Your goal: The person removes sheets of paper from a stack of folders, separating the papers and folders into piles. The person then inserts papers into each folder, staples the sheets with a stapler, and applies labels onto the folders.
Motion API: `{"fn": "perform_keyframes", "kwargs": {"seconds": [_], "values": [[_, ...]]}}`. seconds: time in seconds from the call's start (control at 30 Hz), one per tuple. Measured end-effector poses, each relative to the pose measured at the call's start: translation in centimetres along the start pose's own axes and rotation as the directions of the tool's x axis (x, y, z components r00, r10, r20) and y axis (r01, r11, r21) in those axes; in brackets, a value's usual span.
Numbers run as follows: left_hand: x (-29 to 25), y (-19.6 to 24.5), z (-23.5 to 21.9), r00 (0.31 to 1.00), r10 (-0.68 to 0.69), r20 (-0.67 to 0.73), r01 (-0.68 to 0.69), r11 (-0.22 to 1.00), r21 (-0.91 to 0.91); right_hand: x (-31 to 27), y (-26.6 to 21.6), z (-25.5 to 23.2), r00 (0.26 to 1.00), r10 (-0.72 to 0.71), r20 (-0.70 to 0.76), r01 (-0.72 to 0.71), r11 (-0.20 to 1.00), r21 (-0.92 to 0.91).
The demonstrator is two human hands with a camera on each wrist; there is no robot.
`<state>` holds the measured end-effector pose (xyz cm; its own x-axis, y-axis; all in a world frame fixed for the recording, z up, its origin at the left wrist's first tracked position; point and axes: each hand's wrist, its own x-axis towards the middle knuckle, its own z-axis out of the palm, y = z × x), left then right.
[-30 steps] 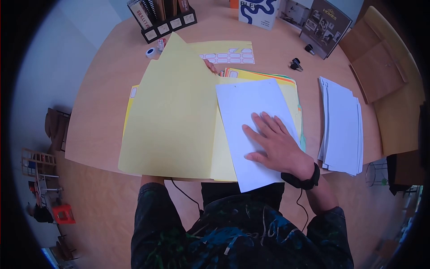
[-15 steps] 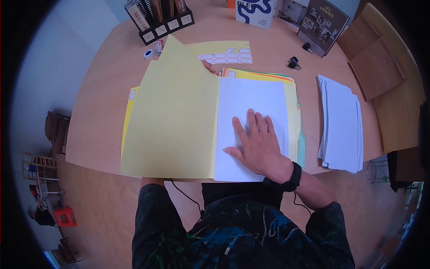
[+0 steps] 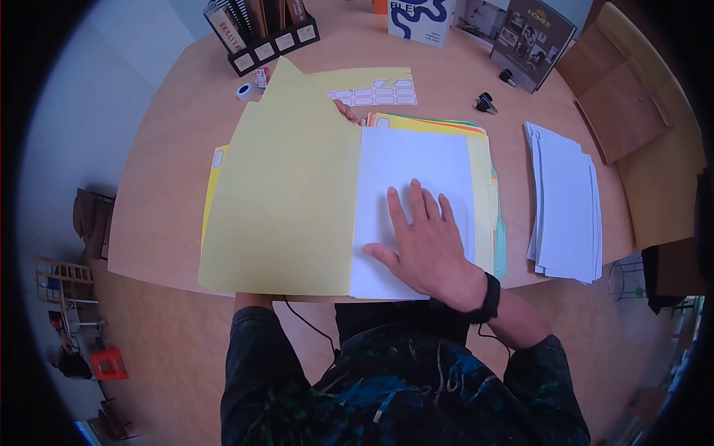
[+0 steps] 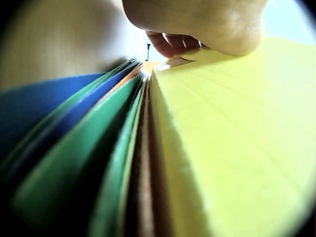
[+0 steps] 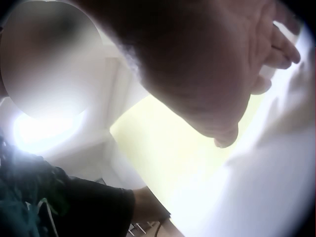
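The pale yellow folder (image 3: 286,201) stands with its left cover raised. My left hand (image 3: 346,111) is mostly hidden behind that cover, with only some fingers showing at its top edge near the fold. In the left wrist view the left hand (image 4: 197,24) has its fingers bent at the folder's far edge, gripping it. White sheets (image 3: 379,163) lie inside on the right side, their left edge along the fold. My right hand (image 3: 430,249) lies flat on them with fingers spread. Colored folders (image 4: 79,163) sit beneath, seen from the side.
A stack of white paper (image 3: 569,201) lies at the right. Behind are a label sheet (image 3: 383,93), black clips (image 3: 486,102), a tape roll (image 3: 245,91), a black book rack (image 3: 274,48) and a standing book (image 3: 533,44). A brown folder (image 3: 625,115) is at the far right.
The white paper, earlier tilted and overhanging the front edge, has straightened and shifted left against the fold. My right hand moved left with it. The left hand has stayed behind the cover.
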<state>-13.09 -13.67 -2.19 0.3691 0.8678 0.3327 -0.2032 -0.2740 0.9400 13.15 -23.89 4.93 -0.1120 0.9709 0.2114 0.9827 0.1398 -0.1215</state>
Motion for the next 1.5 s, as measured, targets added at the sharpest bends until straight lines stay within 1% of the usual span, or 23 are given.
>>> {"fn": "perform_keyframes", "kwargs": {"seconds": [0.07,0.13,0.17,0.2,0.23,0.3,0.33,0.37,0.43,0.5,0.53,0.7,0.77,0.87,0.93,1.0,1.1,1.17,1.23,1.3,1.37,1.43,1.5], "values": [[-0.2,0.1,-0.2,1.0,-0.01,-0.012,0.01,1.0,-0.002,-0.9,0.0,-3.6,0.999,-0.012,-0.049,0.013,1.0,0.025],[-0.2,0.2,-0.6,1.0,-0.022,-0.015,0.022,1.0,0.0,-1.9,0.6,-8.6,0.992,-0.082,-0.095,0.101,0.971,0.216],[-0.2,0.3,-0.7,1.0,-0.027,-0.015,0.027,1.0,0.001,-2.0,1.5,-10.8,0.993,-0.08,-0.092,0.098,0.971,0.216],[0.0,0.2,-0.3,0.999,-0.033,-0.014,0.033,0.999,0.002,-1.5,3.0,-12.8,0.993,-0.011,0.114,-0.032,0.929,0.37],[0.2,0.2,-0.2,0.999,-0.036,-0.013,0.036,0.999,0.004,-0.7,5.0,-13.9,0.947,0.023,0.32,-0.184,0.855,0.485],[0.5,0.2,-0.1,0.999,-0.041,-0.007,0.041,0.999,0.012,2.8,11.5,-11.2,0.966,0.127,0.226,-0.236,0.791,0.565],[0.3,0.2,-0.1,0.999,-0.041,0.0,0.041,0.999,0.014,5.4,13.3,-11.0,0.91,0.342,0.233,-0.41,0.818,0.403],[0.6,0.1,0.0,0.999,-0.041,0.007,0.041,0.999,0.016,7.5,17.2,-8.3,0.909,0.411,0.066,-0.408,0.852,0.328],[0.4,0.0,0.1,0.999,-0.035,0.023,0.035,0.999,0.022,10.7,23.8,-3.2,0.914,0.367,-0.173,-0.36,0.93,0.068],[0.4,0.0,-0.2,0.999,-0.026,0.043,0.024,0.999,0.044,12.7,25.6,-0.7,0.896,0.424,-0.133,-0.426,0.904,0.012],[0.5,0.1,0.0,0.998,-0.025,0.052,0.021,0.998,0.063,13.4,25.9,0.4,0.876,0.476,-0.081,-0.48,0.876,-0.047],[1.5,0.9,0.8,0.996,-0.017,0.082,0.003,0.986,0.164,14.5,27.5,3.8,0.844,0.518,-0.141,-0.515,0.855,0.063],[1.4,1.1,0.9,0.996,-0.018,0.092,0.0,0.982,0.189,14.8,27.3,3.9,0.834,0.531,-0.15,-0.521,0.847,0.104],[1.2,1.3,1.2,0.994,-0.031,0.101,0.009,0.978,0.208,14.9,26.1,2.5,0.829,0.554,-0.077,-0.552,0.833,0.051],[1.7,1.3,1.3,0.993,-0.044,0.109,0.02,0.977,0.214,15.5,23.0,0.7,0.891,0.436,-0.125,-0.396,0.883,0.252],[1.7,1.4,1.6,0.991,-0.061,0.119,0.034,0.975,0.22,16.3,19.9,0.3,0.97,0.229,-0.082,-0.164,0.863,0.477],[1.1,1.6,1.6,0.988,-0.077,0.137,0.043,0.971,0.233,17.4,14.5,0.4,1.0,-0.005,0.028,-0.012,0.81,0.586],[1.5,1.7,1.5,0.987,-0.077,0.142,0.04,0.968,0.247,18.3,12.1,1.4,0.998,-0.055,-0.001,0.045,0.81,0.584],[1.5,1.7,1.8,0.987,-0.08,0.139,0.041,0.964,0.261,18.5,10.6,1.8,0.991,-0.035,0.129,-0.037,0.854,0.518],[1.4,1.8,1.5,0.988,-0.084,0.127,0.048,0.963,0.266,18.7,11.0,2.4,0.994,0.011,0.11,-0.069,0.84,0.538],[1.6,1.7,1.5,0.991,-0.083,0.108,0.052,0.963,0.264,18.7,13.5,3.2,0.974,0.222,-0.047,-0.113,0.657,0.745],[1.5,1.7,1.3,0.992,-0.084,0.092,0.057,0.964,0.26,18.1,17.2,3.6,0.911,0.383,-0.155,-0.153,0.662,0.734],[1.5,1.6,1.2,0.993,-0.086,0.082,0.063,0.965,0.255,16.9,21.8,4.2,0.824,0.555,-0.113,-0.349,0.655,0.67]]}}
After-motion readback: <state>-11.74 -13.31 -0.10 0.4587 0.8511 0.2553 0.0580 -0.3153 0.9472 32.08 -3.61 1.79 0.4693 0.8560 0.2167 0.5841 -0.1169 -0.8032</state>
